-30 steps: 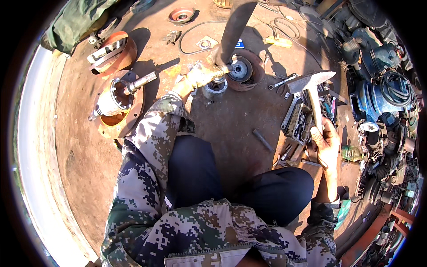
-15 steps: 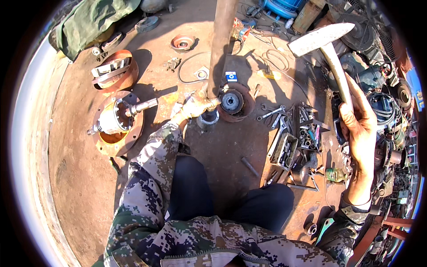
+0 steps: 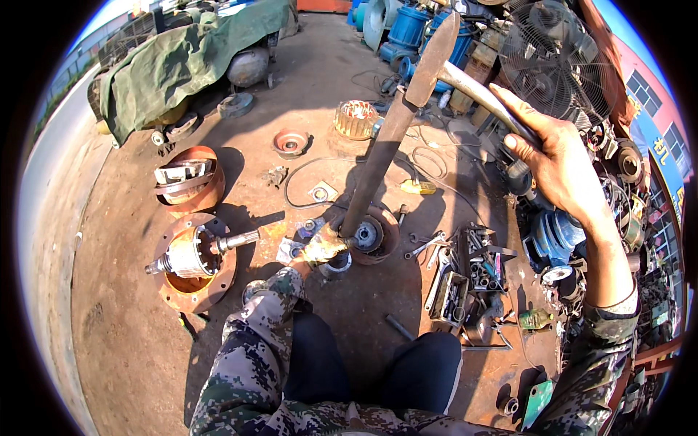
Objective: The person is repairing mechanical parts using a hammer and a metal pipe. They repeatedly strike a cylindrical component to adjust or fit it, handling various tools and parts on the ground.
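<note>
My left hand point(image 3: 323, 244), in a pale glove, is closed around the lower end of a long dark metal pipe point(image 3: 379, 156), standing over a cylindrical metal part point(image 3: 337, 269). My right hand point(image 3: 545, 156) grips the handle of a hammer point(image 3: 433, 59), raised high. Its head overlaps the pipe's top in the view; I cannot tell whether they touch. Just behind the pipe's foot lies a rusty round housing point(image 3: 387, 231) with a steel hub inside.
A flanged housing with a shaft point(image 3: 200, 261) and a rusty drum point(image 3: 190, 190) lie left. Wrenches point(image 3: 432, 251) and socket boxes point(image 3: 486, 258) lie right. Cables, blue motors point(image 3: 407, 33), a fan point(image 3: 549, 62) and a green tarpaulin point(image 3: 174, 58) are farther out.
My right hand has lifted the hammer higher and forward, toward the pipe's top. The camera has tilted up, so more of the yard shows. My left hand still holds the pipe.
</note>
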A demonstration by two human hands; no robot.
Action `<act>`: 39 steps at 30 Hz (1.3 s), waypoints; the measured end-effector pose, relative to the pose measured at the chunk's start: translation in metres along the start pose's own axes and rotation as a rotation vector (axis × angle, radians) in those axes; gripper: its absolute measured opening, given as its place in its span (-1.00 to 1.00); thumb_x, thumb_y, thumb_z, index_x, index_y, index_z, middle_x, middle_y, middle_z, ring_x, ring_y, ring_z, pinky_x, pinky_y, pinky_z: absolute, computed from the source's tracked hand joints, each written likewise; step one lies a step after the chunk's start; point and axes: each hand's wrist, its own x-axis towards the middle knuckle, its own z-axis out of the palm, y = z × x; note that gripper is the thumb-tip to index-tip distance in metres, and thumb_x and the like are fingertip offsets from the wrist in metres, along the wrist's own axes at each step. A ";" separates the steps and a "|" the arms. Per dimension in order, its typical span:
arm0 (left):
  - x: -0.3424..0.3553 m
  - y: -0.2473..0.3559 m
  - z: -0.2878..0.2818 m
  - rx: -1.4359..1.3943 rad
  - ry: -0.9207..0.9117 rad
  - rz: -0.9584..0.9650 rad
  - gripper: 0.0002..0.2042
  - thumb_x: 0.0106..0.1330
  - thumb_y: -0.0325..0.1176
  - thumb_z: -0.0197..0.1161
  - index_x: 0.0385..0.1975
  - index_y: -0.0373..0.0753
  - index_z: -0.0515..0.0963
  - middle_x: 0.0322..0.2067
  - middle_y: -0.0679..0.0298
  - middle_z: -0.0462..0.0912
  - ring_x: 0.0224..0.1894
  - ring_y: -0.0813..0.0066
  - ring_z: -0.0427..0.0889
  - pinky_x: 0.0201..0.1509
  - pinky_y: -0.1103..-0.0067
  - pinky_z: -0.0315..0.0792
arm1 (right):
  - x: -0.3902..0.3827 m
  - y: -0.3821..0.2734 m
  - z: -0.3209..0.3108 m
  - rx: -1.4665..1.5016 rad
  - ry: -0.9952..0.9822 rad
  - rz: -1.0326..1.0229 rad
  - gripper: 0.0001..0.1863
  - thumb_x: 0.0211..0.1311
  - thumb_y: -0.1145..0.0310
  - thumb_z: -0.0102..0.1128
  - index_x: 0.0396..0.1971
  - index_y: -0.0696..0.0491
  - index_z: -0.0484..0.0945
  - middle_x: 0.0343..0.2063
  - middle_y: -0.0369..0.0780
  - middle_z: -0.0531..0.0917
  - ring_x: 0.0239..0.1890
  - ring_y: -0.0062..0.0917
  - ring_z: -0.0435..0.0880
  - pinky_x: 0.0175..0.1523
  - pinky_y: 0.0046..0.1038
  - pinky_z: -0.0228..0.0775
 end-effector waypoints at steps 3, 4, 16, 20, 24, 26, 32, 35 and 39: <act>-0.002 0.011 -0.002 -0.074 -0.002 0.033 -0.21 0.22 -0.28 0.56 0.45 -0.18 0.32 0.29 0.15 0.55 0.29 0.32 0.54 0.35 0.33 0.43 | 0.003 0.006 0.001 0.116 -0.020 0.067 -0.34 0.38 0.48 0.30 0.46 -0.16 0.42 0.12 -0.22 0.75 -0.07 -0.58 0.66 0.17 -0.39 0.50; 0.000 0.018 0.000 -0.084 0.001 0.058 -0.21 0.21 -0.29 0.56 0.45 -0.19 0.32 0.29 0.15 0.56 0.28 0.32 0.54 0.34 0.34 0.44 | 0.005 0.017 0.000 0.108 0.058 -0.012 -0.35 0.38 0.47 0.30 0.46 -0.17 0.42 0.08 -0.26 0.75 -0.13 -0.62 0.62 0.11 -0.41 0.50; 0.005 -0.032 -0.006 -0.098 0.063 0.000 -0.34 0.20 -0.23 0.56 0.29 -0.21 0.45 0.11 0.04 0.65 0.18 0.16 0.62 0.20 0.29 0.52 | 0.023 0.021 0.014 -0.052 0.085 -0.116 -0.31 0.38 0.47 0.28 0.49 -0.14 0.35 0.13 -0.02 0.71 -0.06 -0.41 0.75 0.17 -0.37 0.50; -0.002 -0.005 0.003 -0.188 0.049 -0.066 -0.38 0.19 -0.22 0.57 0.24 -0.21 0.50 0.11 0.09 0.67 0.15 0.21 0.67 0.18 0.33 0.56 | 0.007 0.024 0.003 0.441 -0.007 0.269 -0.33 0.39 0.39 0.33 0.48 -0.15 0.39 -0.42 -0.35 0.66 -0.56 -0.69 0.48 -0.43 -0.56 0.41; -0.004 0.022 0.001 -0.162 0.045 0.167 -0.34 0.29 -0.31 0.51 0.37 -0.15 0.36 0.10 0.25 0.63 0.14 0.41 0.59 0.21 0.39 0.50 | 0.015 0.024 0.011 0.795 -0.173 0.117 -0.42 0.48 0.24 0.27 0.40 0.10 0.40 -0.51 -0.43 0.50 -0.62 -0.78 0.38 -0.53 -0.70 0.21; -0.004 0.032 0.004 -0.252 -0.005 0.176 -0.30 0.28 -0.29 0.52 0.40 -0.15 0.33 0.14 0.23 0.61 0.19 0.40 0.57 0.28 0.38 0.47 | 0.020 0.007 0.010 0.375 -0.125 0.123 -0.47 0.54 0.19 0.17 0.39 0.08 0.41 -0.46 -0.29 0.60 -0.53 -0.61 0.56 -0.40 -0.52 0.39; -0.008 0.026 0.000 -0.155 0.026 0.117 -0.30 0.29 -0.25 0.52 0.39 -0.19 0.31 0.17 0.18 0.61 0.19 0.29 0.59 0.28 0.35 0.48 | 0.024 0.011 0.026 -0.037 -0.295 0.041 -0.51 0.54 0.00 0.13 -0.11 0.23 0.56 -0.40 -0.01 0.63 -0.29 -0.23 0.64 -0.09 -0.16 0.43; -0.009 0.032 -0.002 -0.172 0.018 0.125 -0.32 0.29 -0.24 0.52 0.36 -0.20 0.34 0.15 0.17 0.62 0.18 0.28 0.59 0.26 0.35 0.49 | 0.024 0.020 0.025 0.066 -0.255 0.066 -0.51 0.54 -0.01 0.16 -0.19 0.22 0.56 -0.48 -0.17 0.55 -0.38 -0.47 0.52 -0.20 -0.25 0.40; -0.015 0.015 -0.018 -0.073 0.043 0.044 -0.34 0.29 -0.25 0.52 0.34 -0.20 0.35 0.14 0.17 0.63 0.17 0.28 0.60 0.25 0.35 0.50 | 0.039 0.008 -0.024 0.370 0.242 0.092 -0.63 0.55 0.03 0.17 -0.18 0.09 0.52 -0.60 -0.48 0.38 -0.63 -0.81 0.26 -0.55 -0.57 0.17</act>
